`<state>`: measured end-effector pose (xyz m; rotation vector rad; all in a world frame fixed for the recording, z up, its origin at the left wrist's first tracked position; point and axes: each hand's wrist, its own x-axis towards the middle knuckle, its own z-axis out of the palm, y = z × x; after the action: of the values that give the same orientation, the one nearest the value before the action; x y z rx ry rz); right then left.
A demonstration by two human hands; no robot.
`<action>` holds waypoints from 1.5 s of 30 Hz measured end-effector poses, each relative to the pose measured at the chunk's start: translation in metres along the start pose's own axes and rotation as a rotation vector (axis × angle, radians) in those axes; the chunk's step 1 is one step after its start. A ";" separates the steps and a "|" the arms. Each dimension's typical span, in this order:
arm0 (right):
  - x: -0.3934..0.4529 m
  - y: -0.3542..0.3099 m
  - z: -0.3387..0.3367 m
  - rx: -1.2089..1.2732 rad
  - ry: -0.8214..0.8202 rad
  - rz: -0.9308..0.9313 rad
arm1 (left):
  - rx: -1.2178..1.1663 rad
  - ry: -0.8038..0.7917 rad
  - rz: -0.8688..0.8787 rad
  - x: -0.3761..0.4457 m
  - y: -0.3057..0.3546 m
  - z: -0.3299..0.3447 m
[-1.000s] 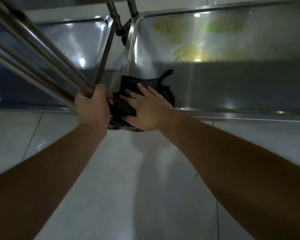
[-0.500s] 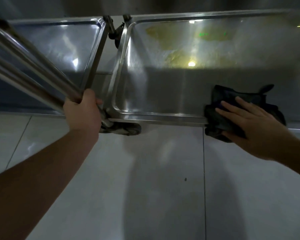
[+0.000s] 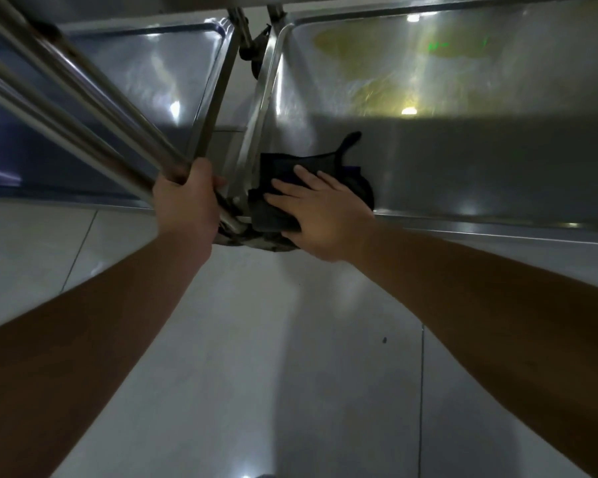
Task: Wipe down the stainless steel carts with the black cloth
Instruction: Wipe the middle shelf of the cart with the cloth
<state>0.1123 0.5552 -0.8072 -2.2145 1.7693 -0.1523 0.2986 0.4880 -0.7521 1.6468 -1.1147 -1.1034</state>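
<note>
From the head view, looking down past both forearms, the right hand [image 3: 320,215] lies flat on the black cloth [image 3: 308,174], fingers straight and slightly spread, pressing it onto the near left corner of the right cart [image 3: 480,157] shelf; part of the cloth drapes over the shelf's front rim. The left hand [image 3: 185,205] is curled round the post [image 3: 83,108], a pair of slanting steel tubes, at their lower end just beside that same corner, which looks like bracing. A second cart [image 3: 125,98] stands to the left, its shelf edge near the right cart's but with a narrow gap where a dark caster [image 3: 252,53] shows. Below the hands lies a pale tiled floor [image 3: 256,357]. As for progress, the wipe seems to be mid-course on the right shelf: the near band around the cloth reads dull and even, while the far part carries a yellowish patch [image 3: 394,50] and swirled streaks under the light glare, which may be residue or only reflection; I cannot tell which. The left cart shows bright highlights and nothing tells whether it has been wiped. Posts, rims and any upper shelves are likely left to do.
</note>
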 end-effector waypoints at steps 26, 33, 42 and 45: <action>-0.234 0.192 -0.026 -0.073 0.032 0.230 | 1.238 -0.789 1.016 -0.160 -0.034 0.149; -0.287 0.231 -0.029 -0.082 0.066 0.278 | 1.250 -0.791 1.016 -0.199 -0.045 0.208; -0.374 0.288 -0.039 -0.048 0.136 0.415 | 1.244 -0.758 1.063 -0.231 -0.051 0.256; -0.396 0.303 -0.045 -0.039 0.125 0.464 | 1.249 -0.726 1.063 -0.236 -0.050 0.268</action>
<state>-0.2762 0.8707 -0.8136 -1.7883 2.3153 -0.1552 0.0032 0.6829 -0.8205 0.9414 -3.0606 -0.1479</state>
